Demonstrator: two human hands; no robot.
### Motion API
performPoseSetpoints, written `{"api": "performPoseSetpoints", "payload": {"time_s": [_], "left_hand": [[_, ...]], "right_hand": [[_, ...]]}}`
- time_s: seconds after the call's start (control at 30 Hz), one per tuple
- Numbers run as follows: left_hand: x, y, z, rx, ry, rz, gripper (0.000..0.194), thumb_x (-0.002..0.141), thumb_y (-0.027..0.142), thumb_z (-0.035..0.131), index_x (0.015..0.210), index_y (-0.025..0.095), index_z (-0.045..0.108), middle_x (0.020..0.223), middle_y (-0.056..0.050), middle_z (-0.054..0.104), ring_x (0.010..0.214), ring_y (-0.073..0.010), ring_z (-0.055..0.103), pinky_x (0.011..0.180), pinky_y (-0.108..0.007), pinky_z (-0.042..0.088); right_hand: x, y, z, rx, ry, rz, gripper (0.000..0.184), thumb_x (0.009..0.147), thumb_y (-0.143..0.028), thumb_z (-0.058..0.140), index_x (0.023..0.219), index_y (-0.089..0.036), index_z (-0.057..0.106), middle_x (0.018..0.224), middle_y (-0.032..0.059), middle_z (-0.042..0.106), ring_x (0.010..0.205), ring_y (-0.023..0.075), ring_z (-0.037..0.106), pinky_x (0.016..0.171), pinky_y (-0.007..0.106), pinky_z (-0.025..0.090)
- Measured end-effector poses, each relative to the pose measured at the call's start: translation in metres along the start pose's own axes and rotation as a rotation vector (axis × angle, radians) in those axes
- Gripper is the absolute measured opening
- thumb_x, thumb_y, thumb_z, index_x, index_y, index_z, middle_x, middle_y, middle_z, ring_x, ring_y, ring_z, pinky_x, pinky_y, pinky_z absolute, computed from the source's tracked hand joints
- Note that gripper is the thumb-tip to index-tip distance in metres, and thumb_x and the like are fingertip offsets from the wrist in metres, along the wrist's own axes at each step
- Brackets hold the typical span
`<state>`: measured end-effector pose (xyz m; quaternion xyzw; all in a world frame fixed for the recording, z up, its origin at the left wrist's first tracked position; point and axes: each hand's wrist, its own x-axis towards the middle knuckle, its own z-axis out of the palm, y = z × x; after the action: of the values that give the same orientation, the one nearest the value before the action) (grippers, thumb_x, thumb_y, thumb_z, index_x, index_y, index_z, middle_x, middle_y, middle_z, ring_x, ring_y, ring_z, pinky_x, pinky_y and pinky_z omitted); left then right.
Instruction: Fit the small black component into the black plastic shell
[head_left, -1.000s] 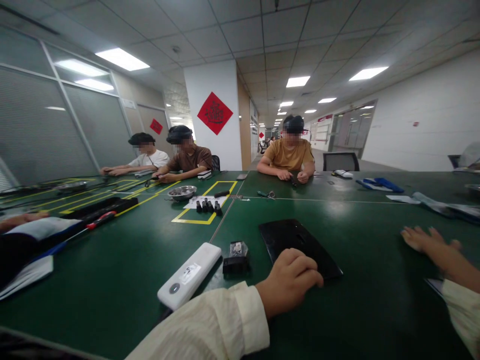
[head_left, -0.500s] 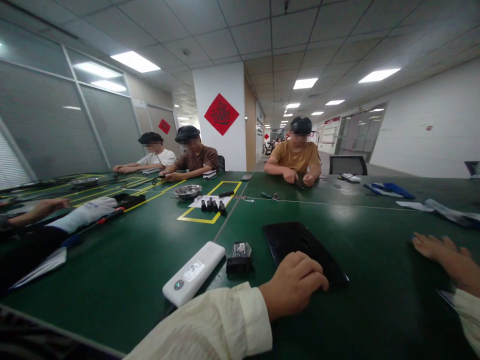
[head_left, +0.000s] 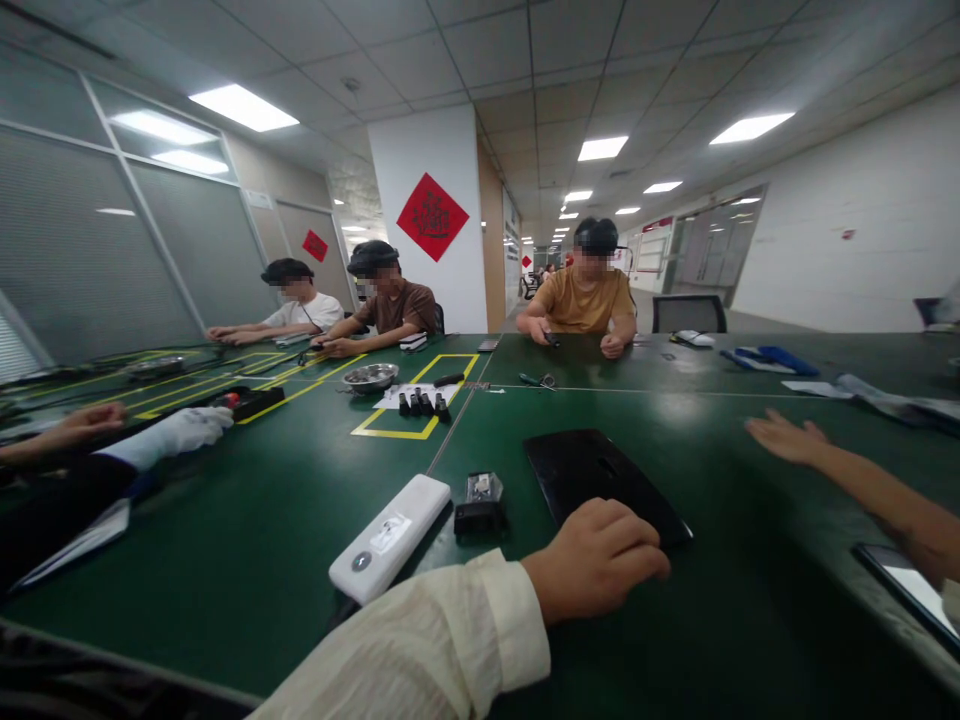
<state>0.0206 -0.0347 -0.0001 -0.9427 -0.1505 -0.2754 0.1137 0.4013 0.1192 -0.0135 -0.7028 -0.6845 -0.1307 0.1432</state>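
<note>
My left hand (head_left: 604, 558) reaches in from the lower left in a cream sleeve. It is beside and partly over the near edge of a flat black panel (head_left: 577, 465), with fingers loosely bent and not wrapped round it; the fingertips are partly hidden. My right hand (head_left: 791, 440) is at the right, fingers stretched out, holding nothing. Left of the panel is a small black item with a clear top (head_left: 478, 502). A white oblong device (head_left: 390, 540) with a round button and a label lies beyond my left sleeve.
A phone-like device (head_left: 907, 590) lies under my right forearm. Farther off are a metal bowl (head_left: 370, 378), several small black cylinders (head_left: 425, 404) and a yellow tape outline (head_left: 390, 433). A co-worker's gloved hand (head_left: 184, 430) is at the left; other people sit across the table.
My right hand has moved left and away from the right edge, showing the phone-like device. My left hand has shifted slightly right across the panel's edge. The gloved hand has reached forward.
</note>
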Motion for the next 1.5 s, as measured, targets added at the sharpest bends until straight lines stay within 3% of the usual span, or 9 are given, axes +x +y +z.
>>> {"api": "performPoseSetpoints", "payload": {"time_s": [0.13, 0.3, 0.43, 0.57, 0.77, 0.93, 1.07, 1.27, 1.5], "left_hand": [[-0.001, 0.005, 0.000, 0.079, -0.001, 0.109, 0.018, 0.087, 0.019, 0.040, 0.095, 0.020, 0.055, 0.098, -0.002, 0.057, 0.091, -0.0121, 0.047, 0.077, -0.026, 0.037], [-0.002, 0.005, -0.001, 0.134, 0.034, 0.197, 0.015, 0.086, 0.023, 0.044, 0.094, 0.021, 0.056, 0.097, -0.001, 0.056, 0.090, -0.0127, 0.047, 0.075, -0.026, 0.039], [-0.002, 0.004, -0.003, 0.145, 0.159, 0.146, 0.013, 0.085, 0.019, 0.045, 0.091, 0.020, 0.057, 0.089, -0.001, 0.057, 0.082, -0.0121, 0.046, 0.073, -0.026, 0.039], [-0.007, 0.011, 0.000, 0.191, 0.191, 0.214, 0.011, 0.083, 0.029, 0.051, 0.092, 0.026, 0.057, 0.093, 0.002, 0.056, 0.085, -0.0132, 0.046, 0.071, -0.028, 0.036], [-0.012, 0.018, 0.012, 0.166, 0.234, 0.337, 0.010, 0.079, 0.031, 0.054, 0.088, 0.033, 0.056, 0.095, 0.010, 0.059, 0.078, -0.0097, 0.047, 0.063, -0.027, 0.031], [-0.013, 0.014, 0.014, 0.156, 0.251, 0.321, 0.006, 0.080, 0.033, 0.052, 0.085, 0.032, 0.055, 0.090, 0.011, 0.062, 0.076, -0.0082, 0.047, 0.062, -0.026, 0.029], [-0.012, 0.014, 0.008, 0.169, 0.240, 0.292, 0.009, 0.080, 0.035, 0.052, 0.087, 0.032, 0.056, 0.092, 0.010, 0.061, 0.082, -0.0088, 0.049, 0.069, -0.028, 0.031], [-0.009, 0.013, -0.001, 0.150, 0.266, 0.226, 0.008, 0.081, 0.029, 0.053, 0.088, 0.030, 0.055, 0.093, 0.008, 0.059, 0.092, -0.0105, 0.048, 0.078, -0.027, 0.034], [-0.010, 0.008, 0.001, 0.112, 0.226, 0.276, 0.016, 0.081, 0.024, 0.052, 0.095, 0.034, 0.050, 0.099, 0.007, 0.056, 0.096, -0.0105, 0.048, 0.082, -0.027, 0.037]], "right_hand": [[-0.022, -0.066, -0.018, 0.110, -0.384, -0.196, 0.054, 0.087, -0.035, 0.015, 0.124, -0.019, 0.051, 0.134, 0.0101, 0.040, 0.130, 0.0209, 0.024, 0.100, 0.041, 0.023], [-0.059, -0.109, -0.019, 0.113, -0.543, -0.349, 0.052, 0.086, -0.037, 0.022, 0.133, -0.020, 0.037, 0.140, 0.0073, 0.031, 0.131, 0.0239, 0.020, 0.104, 0.046, 0.020], [-0.059, -0.122, -0.028, 0.024, -0.368, -0.297, 0.050, 0.085, -0.038, 0.029, 0.131, -0.023, 0.041, 0.135, 0.0116, 0.039, 0.127, 0.0322, 0.027, 0.101, 0.054, 0.021], [-0.064, -0.179, -0.059, 0.214, -0.081, -0.447, 0.045, 0.086, -0.031, 0.030, 0.127, -0.020, 0.045, 0.130, 0.0116, 0.045, 0.123, 0.0264, 0.036, 0.101, 0.047, 0.027], [-0.099, -0.301, -0.082, 0.480, -0.144, -0.991, 0.055, 0.082, -0.036, 0.046, 0.133, -0.021, 0.033, 0.133, 0.0101, 0.039, 0.113, 0.0213, 0.045, 0.090, 0.036, 0.040], [-0.107, -0.350, -0.068, 0.435, -0.107, -1.201, 0.051, 0.081, -0.033, 0.049, 0.129, -0.024, 0.037, 0.125, 0.0093, 0.047, 0.103, 0.0204, 0.051, 0.082, 0.033, 0.042], [-0.097, -0.352, -0.072, 0.412, -0.077, -1.195, 0.038, 0.078, -0.024, 0.048, 0.115, -0.015, 0.051, 0.105, 0.0098, 0.057, 0.085, 0.0180, 0.056, 0.071, 0.028, 0.044], [-0.057, -0.301, -0.109, 0.585, -0.242, -0.841, 0.027, 0.079, -0.025, 0.044, 0.095, -0.012, 0.061, 0.085, 0.0077, 0.063, 0.069, 0.0154, 0.060, 0.066, 0.026, 0.046], [-0.030, -0.230, -0.123, 0.708, -0.531, -0.252, 0.055, 0.078, -0.023, 0.047, 0.131, -0.024, 0.033, 0.077, 0.0017, 0.061, 0.044, 0.0087, 0.057, 0.044, 0.021, 0.049]]}}
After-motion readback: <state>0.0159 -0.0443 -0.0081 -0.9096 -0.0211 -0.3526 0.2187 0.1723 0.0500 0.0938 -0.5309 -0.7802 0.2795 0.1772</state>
